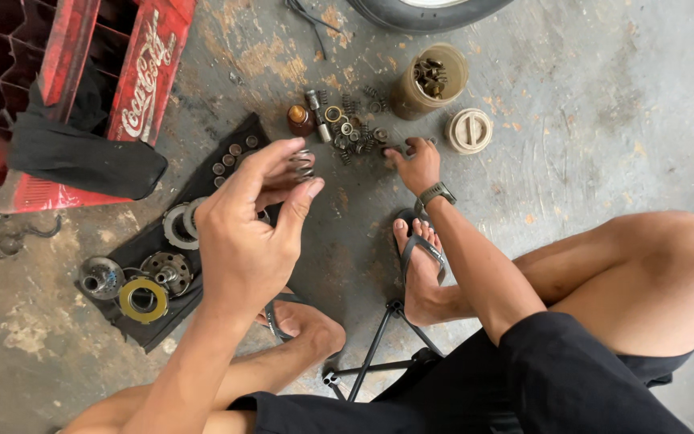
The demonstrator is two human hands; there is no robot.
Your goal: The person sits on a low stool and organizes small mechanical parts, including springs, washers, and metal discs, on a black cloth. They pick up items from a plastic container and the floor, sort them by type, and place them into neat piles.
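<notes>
A small coil spring (304,163) sits pinched in the left hand's (251,225) fingertips, raised above a black cloth (150,241) of metal parts. The right hand (416,165) reaches down, fingers closing on loose springs (355,137) on the concrete floor (588,120), beside a jar (427,80) and lid (469,130).

- A little metal spring (304,163) with shiny grey coils is held up in the air, pinched at the fingertips, above the black cloth on the floor.
- A pile of small parts (347,128) lies on the grey floor: short springs, rings and little metal tubes, some rusty, all close together.
</notes>
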